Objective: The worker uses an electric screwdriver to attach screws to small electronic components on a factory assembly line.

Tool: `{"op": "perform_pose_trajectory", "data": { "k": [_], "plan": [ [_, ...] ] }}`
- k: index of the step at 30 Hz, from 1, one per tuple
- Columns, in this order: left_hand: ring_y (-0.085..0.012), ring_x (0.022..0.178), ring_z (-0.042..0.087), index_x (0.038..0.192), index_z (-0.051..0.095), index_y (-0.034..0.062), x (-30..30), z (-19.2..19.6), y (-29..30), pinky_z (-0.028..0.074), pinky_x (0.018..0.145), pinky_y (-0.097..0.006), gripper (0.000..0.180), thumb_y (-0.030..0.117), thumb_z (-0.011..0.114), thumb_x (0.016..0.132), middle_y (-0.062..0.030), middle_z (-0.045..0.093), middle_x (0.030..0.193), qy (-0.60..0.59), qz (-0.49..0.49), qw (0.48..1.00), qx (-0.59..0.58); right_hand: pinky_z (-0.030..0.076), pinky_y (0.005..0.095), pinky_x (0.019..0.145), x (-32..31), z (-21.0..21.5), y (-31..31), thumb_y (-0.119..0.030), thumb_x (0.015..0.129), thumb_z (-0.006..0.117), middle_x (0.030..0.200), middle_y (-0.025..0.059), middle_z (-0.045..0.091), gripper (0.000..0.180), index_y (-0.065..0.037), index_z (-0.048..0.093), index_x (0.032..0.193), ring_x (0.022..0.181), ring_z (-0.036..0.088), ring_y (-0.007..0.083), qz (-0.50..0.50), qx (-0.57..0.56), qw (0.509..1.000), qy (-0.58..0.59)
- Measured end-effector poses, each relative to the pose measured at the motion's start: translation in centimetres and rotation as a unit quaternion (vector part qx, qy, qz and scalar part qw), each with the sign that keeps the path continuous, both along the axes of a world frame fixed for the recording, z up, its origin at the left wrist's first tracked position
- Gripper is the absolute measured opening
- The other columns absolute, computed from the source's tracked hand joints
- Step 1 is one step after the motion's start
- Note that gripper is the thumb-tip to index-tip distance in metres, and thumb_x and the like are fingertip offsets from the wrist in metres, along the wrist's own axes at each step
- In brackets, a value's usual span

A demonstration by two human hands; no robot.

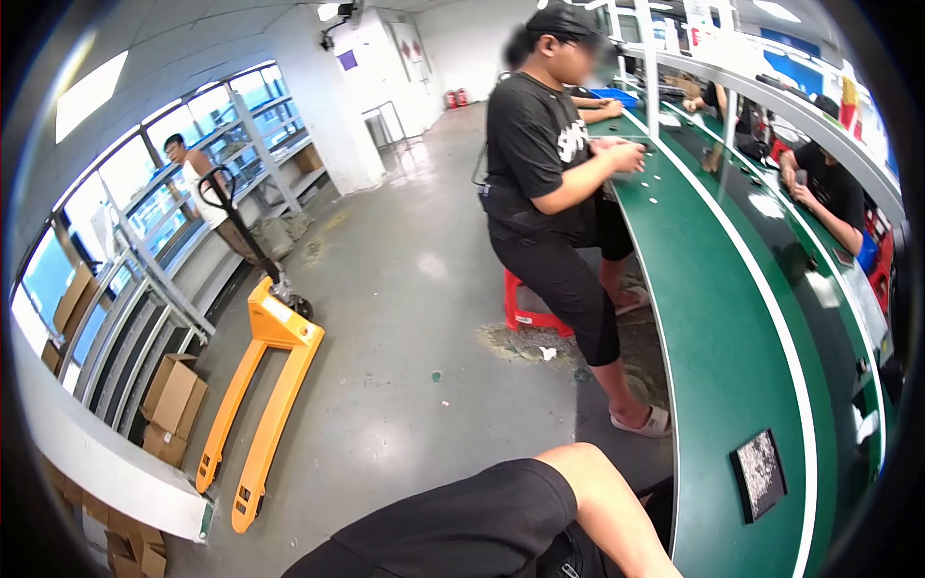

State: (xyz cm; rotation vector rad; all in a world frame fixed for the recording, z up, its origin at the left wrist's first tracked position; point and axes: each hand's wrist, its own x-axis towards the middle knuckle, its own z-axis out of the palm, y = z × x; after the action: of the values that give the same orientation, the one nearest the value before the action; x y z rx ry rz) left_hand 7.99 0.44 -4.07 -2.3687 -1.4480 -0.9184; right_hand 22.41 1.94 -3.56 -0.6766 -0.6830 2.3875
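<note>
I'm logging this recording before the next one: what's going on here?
Neither of the camera wearer's own hands shows. By a red stool, a co-worker in black has both hands close together at a green bench; anything between them is too small to tell. Nearer on the bench lies a black tray of small pale pieces. A yellow pallet jack stands at left.

Over my remote feed, I see a long, flat green workbench [708, 289] curving from one to five o'clock. On it, a rectangular black tray [774, 493] of small whitish pieces [760, 464] lies at four; tiny white flecks [654, 201] lie at two. A yellow metal pallet jack [287, 326] stands on grey floor [405, 308] at eight.
</note>
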Motion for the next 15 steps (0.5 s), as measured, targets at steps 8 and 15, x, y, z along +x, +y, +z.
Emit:
{"op": "perform_pose_trajectory", "data": {
  "k": [8,15],
  "plan": [
    [-0.0216,0.075,0.053,0.066,0.055,0.0004,-0.9,1.3,-2.5,0.052,0.058,-0.028,0.02,0.019,0.062,0.065,-0.007,0.053,0.072,-0.013,0.086,0.991,-0.102,0.041,0.0407,0.096,0.6,0.4,-1.8,-0.011,0.086,0.059,0.105,0.0085,0.062,0.02,-0.007,0.057,0.106,0.103,0.057,0.0216,-0.089,-0.09,0.992,-0.01],
    [-0.0249,0.087,0.063,0.088,0.063,-0.007,-2.8,3.8,-0.6,0.056,0.064,-0.028,0.024,0.007,0.063,0.069,-0.0218,0.066,0.101,0.124,0.016,0.986,-0.107,0.043,0.0359,0.076,-0.1,0.3,-1.8,-0.007,0.082,0.059,0.082,0.0097,0.051,0.014,-0.005,0.048,0.092,0.078,0.052,0.0216,-0.128,-0.035,0.991,0.028]
  ]
}}
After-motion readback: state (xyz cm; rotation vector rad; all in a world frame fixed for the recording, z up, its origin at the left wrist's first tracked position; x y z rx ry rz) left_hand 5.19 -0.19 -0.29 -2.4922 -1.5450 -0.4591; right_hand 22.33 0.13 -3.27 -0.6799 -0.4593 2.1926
